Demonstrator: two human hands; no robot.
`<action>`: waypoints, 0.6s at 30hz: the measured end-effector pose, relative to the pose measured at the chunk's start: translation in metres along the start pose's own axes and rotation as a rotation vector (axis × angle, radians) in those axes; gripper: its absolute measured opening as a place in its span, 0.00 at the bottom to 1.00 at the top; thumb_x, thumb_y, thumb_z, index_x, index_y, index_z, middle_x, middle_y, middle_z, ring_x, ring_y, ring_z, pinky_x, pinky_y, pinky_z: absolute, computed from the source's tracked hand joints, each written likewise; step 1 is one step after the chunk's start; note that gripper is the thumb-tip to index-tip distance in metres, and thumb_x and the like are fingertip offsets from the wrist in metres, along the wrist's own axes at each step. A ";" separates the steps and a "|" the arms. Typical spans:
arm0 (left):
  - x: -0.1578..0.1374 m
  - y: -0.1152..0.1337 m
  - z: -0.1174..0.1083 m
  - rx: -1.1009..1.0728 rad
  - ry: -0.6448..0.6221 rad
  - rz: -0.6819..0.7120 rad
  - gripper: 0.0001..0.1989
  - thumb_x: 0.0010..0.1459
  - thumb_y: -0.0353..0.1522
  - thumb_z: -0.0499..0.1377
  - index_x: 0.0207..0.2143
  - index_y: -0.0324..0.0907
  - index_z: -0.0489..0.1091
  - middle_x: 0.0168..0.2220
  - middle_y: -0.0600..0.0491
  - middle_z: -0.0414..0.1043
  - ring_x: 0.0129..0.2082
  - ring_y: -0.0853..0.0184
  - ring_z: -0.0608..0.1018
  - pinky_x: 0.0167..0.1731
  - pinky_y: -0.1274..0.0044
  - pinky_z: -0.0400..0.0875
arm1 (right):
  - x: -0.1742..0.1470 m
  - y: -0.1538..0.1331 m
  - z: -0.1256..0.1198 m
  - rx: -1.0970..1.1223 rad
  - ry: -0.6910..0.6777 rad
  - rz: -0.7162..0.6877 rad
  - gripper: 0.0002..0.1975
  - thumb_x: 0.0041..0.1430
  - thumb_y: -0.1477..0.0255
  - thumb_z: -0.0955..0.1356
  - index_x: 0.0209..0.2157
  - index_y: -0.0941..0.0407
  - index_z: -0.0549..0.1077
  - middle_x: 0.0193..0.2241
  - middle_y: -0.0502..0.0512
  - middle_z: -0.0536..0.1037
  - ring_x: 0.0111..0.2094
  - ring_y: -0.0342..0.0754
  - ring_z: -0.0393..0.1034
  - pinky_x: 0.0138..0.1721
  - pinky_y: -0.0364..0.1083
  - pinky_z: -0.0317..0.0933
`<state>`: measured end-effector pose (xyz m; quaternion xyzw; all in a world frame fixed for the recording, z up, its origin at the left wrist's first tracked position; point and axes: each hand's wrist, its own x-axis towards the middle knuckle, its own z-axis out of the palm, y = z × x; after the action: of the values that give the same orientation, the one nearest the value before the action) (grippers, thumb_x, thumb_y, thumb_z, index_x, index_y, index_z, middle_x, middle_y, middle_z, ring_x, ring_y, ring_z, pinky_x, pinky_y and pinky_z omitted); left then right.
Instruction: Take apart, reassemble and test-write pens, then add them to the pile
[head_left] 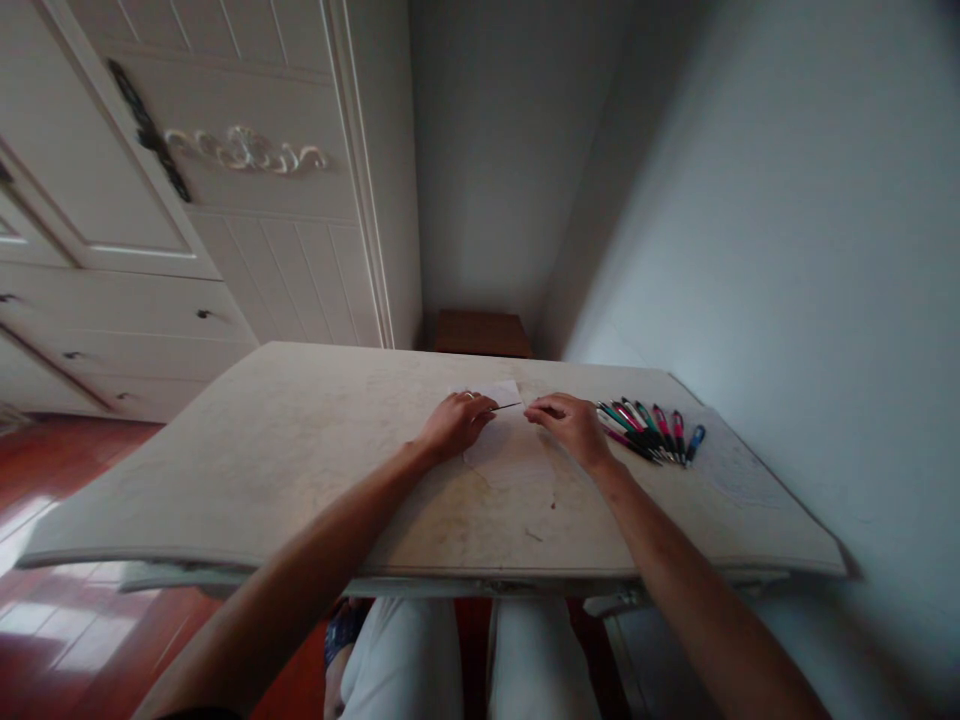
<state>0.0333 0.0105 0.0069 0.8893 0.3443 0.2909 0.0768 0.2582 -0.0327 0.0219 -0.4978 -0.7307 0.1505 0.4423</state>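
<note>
My left hand [457, 424] is closed in a pinch above the table, with its fingers on a thin dark rod [510, 405] that looks like a pen refill. The rod's free end points right, towards my right hand [568, 422]. That hand is also closed, thumb and fingers pressed together a short way from the rod's tip; whatever it may hold is too small to make out. White paper [510, 392] lies under and behind my left hand. Just right of my right hand, several click pens [652, 430] in pink, green, black and blue lie side by side.
The pale, stained table [315, 440] has its front edge close to my lap. A crumpled clear plastic sheet [739, 465] lies at the right, near the wall [825, 300]. White cabinets [300, 200] stand at the left, and a brown wooden box [482, 333] sits behind the table.
</note>
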 end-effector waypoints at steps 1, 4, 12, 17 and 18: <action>0.000 0.000 0.000 -0.001 0.003 -0.003 0.10 0.61 0.30 0.57 0.43 0.40 0.75 0.40 0.47 0.78 0.40 0.62 0.78 0.43 0.70 0.71 | 0.000 0.001 0.001 0.013 0.003 0.012 0.10 0.56 0.63 0.70 0.30 0.55 0.78 0.28 0.55 0.80 0.32 0.49 0.75 0.37 0.47 0.68; 0.000 -0.001 0.001 -0.010 0.011 -0.010 0.09 0.61 0.30 0.57 0.43 0.41 0.74 0.40 0.47 0.78 0.40 0.62 0.78 0.44 0.70 0.71 | -0.001 0.004 0.002 0.068 0.005 0.071 0.11 0.54 0.61 0.71 0.30 0.55 0.79 0.29 0.55 0.80 0.32 0.49 0.76 0.37 0.47 0.69; -0.001 0.000 0.000 -0.015 0.004 -0.014 0.10 0.61 0.30 0.57 0.43 0.42 0.74 0.40 0.47 0.78 0.41 0.62 0.78 0.44 0.71 0.71 | 0.000 0.004 0.006 0.200 0.046 0.182 0.15 0.49 0.59 0.73 0.32 0.57 0.78 0.32 0.57 0.82 0.33 0.52 0.77 0.38 0.49 0.71; -0.001 -0.001 0.001 -0.017 0.008 -0.009 0.10 0.61 0.30 0.56 0.43 0.42 0.75 0.40 0.47 0.78 0.40 0.62 0.78 0.44 0.70 0.71 | -0.002 0.006 0.011 0.261 -0.014 0.158 0.17 0.47 0.60 0.74 0.37 0.56 0.77 0.34 0.57 0.82 0.35 0.52 0.78 0.41 0.50 0.72; -0.001 -0.001 0.001 -0.019 0.008 -0.007 0.10 0.61 0.30 0.56 0.43 0.42 0.75 0.39 0.47 0.78 0.40 0.62 0.78 0.43 0.70 0.71 | -0.002 0.007 0.012 0.279 -0.025 0.151 0.19 0.47 0.60 0.74 0.39 0.56 0.77 0.34 0.57 0.82 0.36 0.51 0.78 0.42 0.50 0.72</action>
<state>0.0327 0.0111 0.0054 0.8862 0.3449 0.2975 0.0848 0.2533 -0.0286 0.0099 -0.4830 -0.6686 0.2894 0.4857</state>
